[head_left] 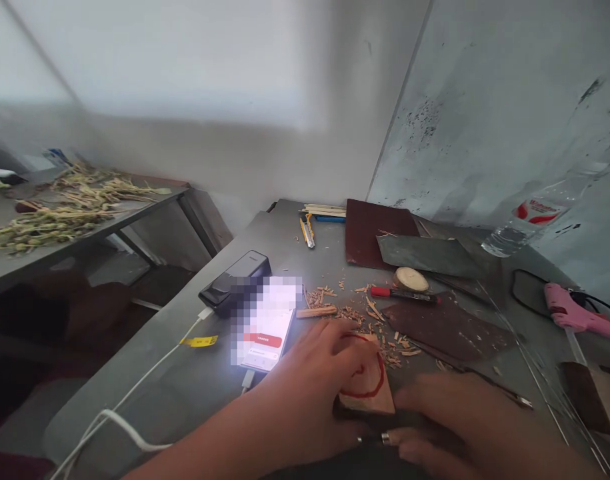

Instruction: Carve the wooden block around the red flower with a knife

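A small square wooden block [369, 393] with a red circle drawn on it lies on the grey table [185, 393]. My left hand [329, 367] rests over the block's left side, its fingers closed on it. Just right of the block, my right hand [449, 420] is blurred, with fingertips near the block's lower right corner; what it holds, if anything, is unclear. Two small shiny metal tips show between the hands. Wood shavings [352, 315] and a wooden strip [317, 311] lie beyond the block.
A lit phone [269, 323] and black power bank [237, 277] sit left. Beyond are a yellow cutter [307, 231], red marker [405, 295], round wood slice [411, 279] and sandpaper sheets [379, 233]. At right are a bottle [529, 217], pink glue gun [579, 313] and wires.
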### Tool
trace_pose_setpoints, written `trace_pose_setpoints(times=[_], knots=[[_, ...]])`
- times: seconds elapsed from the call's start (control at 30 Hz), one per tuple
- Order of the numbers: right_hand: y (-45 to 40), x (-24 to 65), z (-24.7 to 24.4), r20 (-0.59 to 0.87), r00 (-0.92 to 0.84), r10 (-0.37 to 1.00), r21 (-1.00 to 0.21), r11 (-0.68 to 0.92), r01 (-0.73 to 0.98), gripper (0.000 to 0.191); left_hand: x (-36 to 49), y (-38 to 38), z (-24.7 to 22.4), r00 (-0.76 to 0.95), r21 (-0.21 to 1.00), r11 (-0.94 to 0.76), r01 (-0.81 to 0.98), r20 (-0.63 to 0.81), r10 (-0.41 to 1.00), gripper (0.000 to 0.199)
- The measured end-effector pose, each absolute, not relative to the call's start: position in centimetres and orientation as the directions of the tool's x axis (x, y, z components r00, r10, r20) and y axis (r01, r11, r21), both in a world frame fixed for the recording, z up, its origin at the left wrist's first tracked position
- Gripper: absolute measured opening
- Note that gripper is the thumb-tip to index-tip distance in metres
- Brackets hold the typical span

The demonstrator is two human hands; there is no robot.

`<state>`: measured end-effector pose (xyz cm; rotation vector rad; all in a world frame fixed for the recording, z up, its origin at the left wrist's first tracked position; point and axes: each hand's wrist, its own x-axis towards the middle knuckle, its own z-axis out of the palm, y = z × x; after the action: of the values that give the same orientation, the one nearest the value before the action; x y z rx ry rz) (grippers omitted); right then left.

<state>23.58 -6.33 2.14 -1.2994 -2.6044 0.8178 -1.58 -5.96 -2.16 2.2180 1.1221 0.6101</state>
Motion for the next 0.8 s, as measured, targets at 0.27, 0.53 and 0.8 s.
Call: trace_pose_setpoints(times=[0.27,0.53,0.8], knots=[[-6.3,24.1,1.4,-0.216,-0.619,0.755,-0.512,0.452,0.730,0.016,-1.6,-5.9,-2.4,0.537,0.665,-0.499,0.556,0.171,0.826,0.062],[-6.5,24.9,1.7,-0.135,-0.608,0.782,-0.588,0.431,0.685,0.030,-1.8,-5.9,-1.9,0.449,0.703,-0.489,0.517,0.264,0.854,0.046],[-6.9,24.7,2.9,-0.144,-0.600,0.787,-0.598,0.413,0.687,0.032,-2.1,-5.4,-2.0,0.467,0.655,-0.556,0.511,0.332,0.820,0.053]])
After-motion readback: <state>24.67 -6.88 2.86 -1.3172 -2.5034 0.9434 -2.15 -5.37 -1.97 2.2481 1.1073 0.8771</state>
